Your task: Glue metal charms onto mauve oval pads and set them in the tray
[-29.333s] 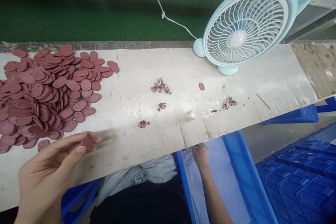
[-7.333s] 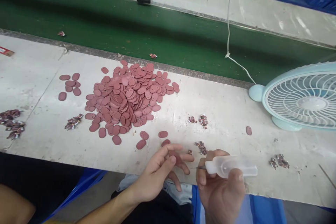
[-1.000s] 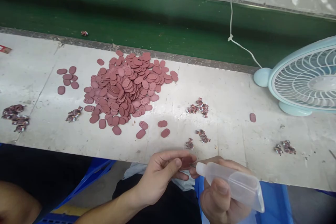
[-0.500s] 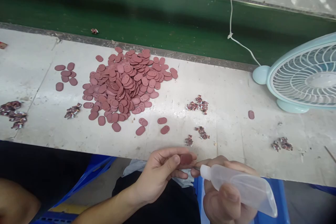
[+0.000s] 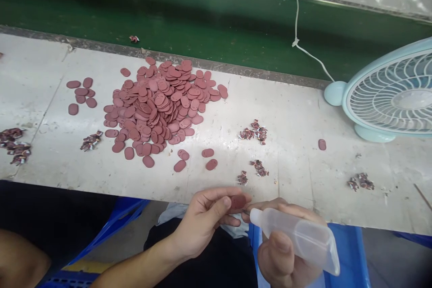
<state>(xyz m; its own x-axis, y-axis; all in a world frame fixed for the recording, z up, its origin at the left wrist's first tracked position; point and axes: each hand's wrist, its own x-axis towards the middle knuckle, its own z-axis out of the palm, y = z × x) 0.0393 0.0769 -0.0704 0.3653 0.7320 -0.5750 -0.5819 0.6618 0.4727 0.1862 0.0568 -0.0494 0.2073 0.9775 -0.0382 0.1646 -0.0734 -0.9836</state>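
Observation:
Between thumb and fingers, my left hand (image 5: 205, 220) pinches a dark red oval disc (image 5: 238, 201) just past the table's front edge. My right hand (image 5: 286, 252) is wrapped round a translucent white squeeze bottle (image 5: 300, 236), tilted so that its thin nozzle tip points left at the disc's lower right edge. Whether the tip touches the disc is too small to tell. Behind the hands lies a big heap of red oval discs (image 5: 158, 103), with several loose ones around it. Small brown figurine pieces (image 5: 259, 168) lie in little clusters near my hands.
A light blue fan (image 5: 405, 94) stands at the right, its white cord (image 5: 312, 57) running back. A green sunken strip (image 5: 216, 31) lies behind the white table (image 5: 290, 112). Another person's arm (image 5: 20, 261) shows at lower left. A blue bin (image 5: 349, 252) is under the table edge.
My right hand has moved left with the bottle, bringing the nozzle closer to the disc. My left hand stays almost in place. A small piece on the green strip has shifted right.

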